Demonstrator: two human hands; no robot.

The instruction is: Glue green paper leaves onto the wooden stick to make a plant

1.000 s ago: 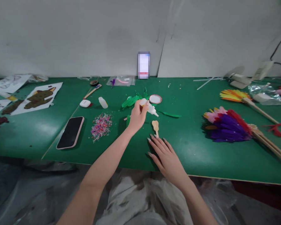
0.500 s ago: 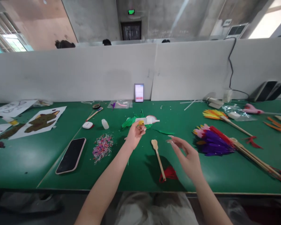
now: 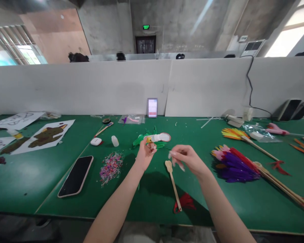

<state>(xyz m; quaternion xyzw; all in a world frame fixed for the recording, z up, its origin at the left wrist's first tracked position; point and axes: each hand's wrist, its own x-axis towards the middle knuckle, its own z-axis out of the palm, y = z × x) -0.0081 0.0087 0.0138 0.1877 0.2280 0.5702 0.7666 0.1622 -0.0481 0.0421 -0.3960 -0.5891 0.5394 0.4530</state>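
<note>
My left hand (image 3: 145, 153) curls its fingers around a white squeeze bottle (image 3: 155, 137) with a yellow patch by the fingertips. Green feathers (image 3: 139, 141) and a pale oval with a reddish rim (image 3: 165, 137) lie behind it. The bottle's tip is hard to make out against the oval. My right hand (image 3: 186, 157) has thumb and forefinger pinched together beside a thin green strip (image 3: 168, 148); I cannot tell what they grip. Just below, a small wooden paddle (image 3: 168, 165) with a red tassel (image 3: 187, 201) rests on the green table (image 3: 152, 189).
Left of my hands are a phone (image 3: 76, 175), a heap of coloured bits (image 3: 111, 167), a small white bottle (image 3: 115, 141) and a white case (image 3: 96, 141). Feathered sticks (image 3: 236, 165) lie to the right. A lit phone (image 3: 152, 108) leans against the white partition (image 3: 103, 87).
My right hand has moved left and its fingers have come together over the green strip. My left hand has drawn the bottle slightly left. The camera view has tilted up.
</note>
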